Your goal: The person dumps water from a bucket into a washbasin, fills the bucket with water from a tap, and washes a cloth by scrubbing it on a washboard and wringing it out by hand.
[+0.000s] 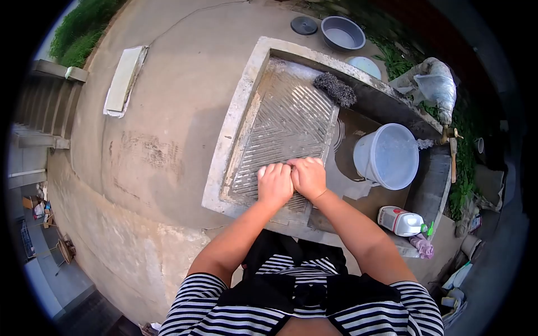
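Side by side, my left hand [275, 183] and my right hand [308, 177] meet over the near end of a ridged concrete washboard slab [286, 120]. Both have their fingers curled in and closed. Whatever they grip, if anything, is hidden under the fingers. At the far end of the slab lies a dark grey, fuzzy, crumpled bundle [335, 89], apart from my hands. Right of my right hand, a translucent white bucket [386, 157] stands in the wet basin under a running tap [450, 133].
The concrete sink rim [224, 140] surrounds slab and basin. On its near right corner are a white detergent jug [399, 222] and a pinkish cloth [421, 246]. Beyond the sink stand a grey basin [343, 33] and a round dark lid [304, 25]. A pale slab [124, 81] lies on the ground leftward.
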Motion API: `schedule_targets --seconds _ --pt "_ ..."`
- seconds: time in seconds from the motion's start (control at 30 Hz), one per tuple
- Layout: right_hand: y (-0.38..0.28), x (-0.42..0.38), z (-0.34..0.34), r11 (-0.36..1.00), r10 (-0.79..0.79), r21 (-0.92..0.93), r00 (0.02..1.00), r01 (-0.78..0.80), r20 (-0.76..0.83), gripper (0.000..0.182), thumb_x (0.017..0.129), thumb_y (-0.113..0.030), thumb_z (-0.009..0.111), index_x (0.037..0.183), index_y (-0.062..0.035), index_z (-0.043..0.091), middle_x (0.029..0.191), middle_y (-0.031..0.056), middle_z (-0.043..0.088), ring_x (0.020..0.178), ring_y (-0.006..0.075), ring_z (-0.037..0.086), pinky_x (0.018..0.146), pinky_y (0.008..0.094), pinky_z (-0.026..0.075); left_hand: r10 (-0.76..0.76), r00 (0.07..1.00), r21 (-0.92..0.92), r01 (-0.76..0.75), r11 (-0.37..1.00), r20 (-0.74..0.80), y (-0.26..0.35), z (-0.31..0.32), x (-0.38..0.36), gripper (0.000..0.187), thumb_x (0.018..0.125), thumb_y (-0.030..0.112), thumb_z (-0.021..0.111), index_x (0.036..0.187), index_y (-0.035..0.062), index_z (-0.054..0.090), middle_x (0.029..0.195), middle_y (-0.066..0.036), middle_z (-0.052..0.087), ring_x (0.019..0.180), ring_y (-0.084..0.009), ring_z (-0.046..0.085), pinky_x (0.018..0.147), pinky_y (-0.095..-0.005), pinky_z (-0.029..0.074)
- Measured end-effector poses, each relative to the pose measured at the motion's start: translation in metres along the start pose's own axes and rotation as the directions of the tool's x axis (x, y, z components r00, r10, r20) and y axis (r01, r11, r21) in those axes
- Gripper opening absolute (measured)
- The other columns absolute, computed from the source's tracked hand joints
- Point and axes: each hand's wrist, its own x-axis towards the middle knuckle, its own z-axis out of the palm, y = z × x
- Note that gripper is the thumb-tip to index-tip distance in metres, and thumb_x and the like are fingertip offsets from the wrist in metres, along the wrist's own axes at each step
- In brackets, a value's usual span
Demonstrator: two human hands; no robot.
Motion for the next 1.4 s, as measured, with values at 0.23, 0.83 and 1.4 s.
schedule_targets --seconds 0.23,0.83,1.4 --pt "0.001 0.054 0.005 0.988 0.097 -0.101 0.973 -0.120 -0.209 0.037 0.077 -0.017 0.057 0.113 -0.0090 0.055 0.075 0.0029 0.060 0.079 0.0252 0.055 0.081 0.0392 0.038 -0.100 0.994 0.073 0.103 0.992 -0.045 -0.008 0.003 0.052 0.014 0.080 0.022 0.050 0.085 0.0106 0.058 0.086 -0.005 0.058 0.088 -0.0252 0.054 0.083 -0.0403 0.036" --pt "-0.021 -0.018 -0.015 0.998 0.039 -0.055 0.999 -0.041 -0.035 0.029 0.073 -0.024 0.061 0.100 -0.0132 0.063 0.080 0.0049 0.060 0.082 0.0247 0.056 0.080 0.0424 0.037 -0.063 0.997 0.004 0.063 0.998 -0.039 0.014 -0.017 -0.029 0.016 0.083 0.020 0.048 0.084 0.0093 0.060 0.082 -0.005 0.059 0.084 -0.0247 0.055 0.080 -0.0402 0.037" --pt "-0.008 -0.005 0.003 1.000 0.025 -0.002 1.000 -0.025 -0.005 0.012 0.076 -0.017 0.060 0.088 -0.0155 0.063 0.079 -0.0001 0.061 0.082 0.0234 0.057 0.081 0.0396 0.037 -0.002 0.998 0.043 -0.001 0.999 0.056 0.002 -0.005 -0.022 0.016 0.078 0.021 0.055 0.087 0.0082 0.059 0.085 -0.008 0.057 0.085 -0.0262 0.053 0.079 -0.0432 0.035"
